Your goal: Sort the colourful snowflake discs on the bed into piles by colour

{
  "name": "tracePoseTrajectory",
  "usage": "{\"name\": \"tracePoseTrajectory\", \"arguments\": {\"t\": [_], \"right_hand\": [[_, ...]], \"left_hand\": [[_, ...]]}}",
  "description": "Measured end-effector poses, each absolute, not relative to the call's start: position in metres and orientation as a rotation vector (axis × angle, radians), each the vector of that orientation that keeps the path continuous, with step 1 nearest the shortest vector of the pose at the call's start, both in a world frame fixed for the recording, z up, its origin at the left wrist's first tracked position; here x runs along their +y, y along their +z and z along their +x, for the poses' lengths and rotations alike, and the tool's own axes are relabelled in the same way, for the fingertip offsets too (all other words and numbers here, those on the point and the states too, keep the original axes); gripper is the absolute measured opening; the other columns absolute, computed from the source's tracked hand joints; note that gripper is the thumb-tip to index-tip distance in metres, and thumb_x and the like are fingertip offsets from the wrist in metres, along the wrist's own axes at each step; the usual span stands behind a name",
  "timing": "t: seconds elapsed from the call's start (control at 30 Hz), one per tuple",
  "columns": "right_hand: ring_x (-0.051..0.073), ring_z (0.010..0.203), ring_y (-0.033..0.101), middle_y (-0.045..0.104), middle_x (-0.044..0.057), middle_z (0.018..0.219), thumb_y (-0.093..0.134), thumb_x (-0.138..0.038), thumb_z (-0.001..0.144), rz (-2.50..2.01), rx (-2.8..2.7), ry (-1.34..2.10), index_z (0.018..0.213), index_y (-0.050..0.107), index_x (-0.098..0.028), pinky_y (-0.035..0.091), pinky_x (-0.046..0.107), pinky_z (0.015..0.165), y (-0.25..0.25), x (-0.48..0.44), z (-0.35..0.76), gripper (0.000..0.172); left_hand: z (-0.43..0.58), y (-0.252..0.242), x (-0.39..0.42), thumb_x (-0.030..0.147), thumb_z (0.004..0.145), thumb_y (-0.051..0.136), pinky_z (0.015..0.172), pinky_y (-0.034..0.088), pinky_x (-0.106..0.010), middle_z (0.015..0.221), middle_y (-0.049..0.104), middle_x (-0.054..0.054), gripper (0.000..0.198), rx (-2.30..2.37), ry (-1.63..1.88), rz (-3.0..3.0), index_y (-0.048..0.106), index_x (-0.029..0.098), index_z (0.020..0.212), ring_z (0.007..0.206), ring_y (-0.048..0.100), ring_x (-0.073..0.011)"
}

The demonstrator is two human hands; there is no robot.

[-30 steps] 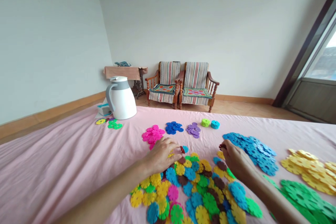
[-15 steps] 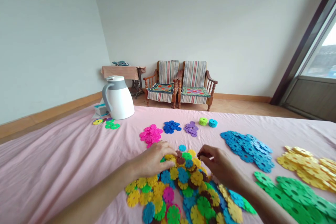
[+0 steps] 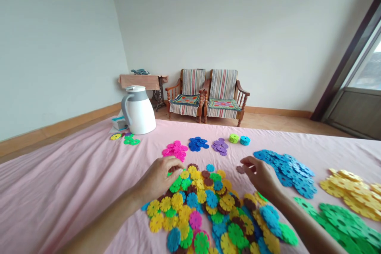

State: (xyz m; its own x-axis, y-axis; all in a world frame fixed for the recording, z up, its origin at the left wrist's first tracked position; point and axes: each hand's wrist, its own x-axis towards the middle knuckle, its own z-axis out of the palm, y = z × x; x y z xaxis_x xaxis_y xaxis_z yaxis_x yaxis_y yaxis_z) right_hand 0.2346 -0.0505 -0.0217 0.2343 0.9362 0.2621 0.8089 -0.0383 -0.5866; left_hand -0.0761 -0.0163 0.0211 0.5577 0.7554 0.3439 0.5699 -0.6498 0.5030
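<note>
Referencing directions to the heap's centre, with 12 o'clock straight away from me, the heap of mixed-colour, notched plastic discs [image 3: 211,198] lies on the pale pink cloth [image 3: 89,190] in front of me.

Progress, as I judge it: partial. The heap is left unseparated, with yellow, blue, green, brown and pink discs overlapping. Groups of one colour already lie apart: bright pink discs [image 3: 175,151] at 11 o'clock, dark blue discs [image 3: 198,144] at 12, purple discs [image 3: 220,146] nearer 1, large blue discs [image 3: 284,168] at 2, then large pale-yellow discs [image 3: 342,184] and large green discs [image 3: 342,222] towards 3.

Grip, left: my left hand [image 3: 162,176] is at 10 o'clock, at the heap's edge, fingers curled with a narrow gap to the thumb. I cannot tell whether it holds a disc.

Grip, right: my right hand [image 3: 262,174] is between 1 and 2 o'clock, fingers bent, thumb near the forefinger. A small round brown disc [image 3: 240,170] is at my fingertips; whether pinched or released, I cannot tell.

Outermost, at 11 o'clock, stands a white jug with a grey handle [image 3: 141,117].
</note>
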Motion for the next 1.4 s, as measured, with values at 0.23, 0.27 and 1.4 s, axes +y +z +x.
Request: {"name": "tracePoseTrajectory", "arguments": {"t": [0.23, 0.27, 1.4], "right_hand": [[0.017, 0.081, 0.059, 0.067, 0.003, 0.090, 0.051, -0.023, 0.080, -1.456, -1.965, 0.482, 0.098, 0.066, -0.023, 0.045, 0.028, 0.072, -0.007, -0.079, 0.177, 0.024], [0.017, 0.086, 0.058, 0.066, 0.004, 0.094, 0.052, -0.022, 0.079, -1.421, -2.004, 0.491, 0.102, 0.065, -0.024, 0.044, 0.030, 0.077, -0.006, -0.082, 0.172, 0.026], [0.014, 0.067, 0.057, 0.065, 0.001, 0.073, 0.048, -0.027, 0.083, -1.544, -1.882, 0.571, 0.075, 0.067, -0.021, 0.040, 0.024, 0.061, -0.014, -0.088, 0.167, 0.021]], "left_hand": [[-0.098, 0.010, 0.003, 0.010, 0.079, 0.046, 0.063, 0.043, -0.021, 0.081, 0.066, 0.001, 0.022, 1.206, 0.781, 2.462, 0.066, 0.019, 0.083, 0.069, 0.058, -0.0123], [-0.099, 0.007, 0.004, 0.010, 0.079, 0.046, 0.063, 0.043, -0.021, 0.082, 0.065, 0.000, 0.023, 1.212, 0.760, 2.467, 0.067, 0.019, 0.084, 0.069, 0.058, -0.0124], [-0.094, -0.020, 0.015, -0.001, 0.074, 0.044, 0.078, 0.045, -0.029, 0.083, 0.056, -0.004, 0.045, 1.169, 0.726, 2.716, 0.070, 0.025, 0.100, 0.087, 0.052, -0.0182]]}}
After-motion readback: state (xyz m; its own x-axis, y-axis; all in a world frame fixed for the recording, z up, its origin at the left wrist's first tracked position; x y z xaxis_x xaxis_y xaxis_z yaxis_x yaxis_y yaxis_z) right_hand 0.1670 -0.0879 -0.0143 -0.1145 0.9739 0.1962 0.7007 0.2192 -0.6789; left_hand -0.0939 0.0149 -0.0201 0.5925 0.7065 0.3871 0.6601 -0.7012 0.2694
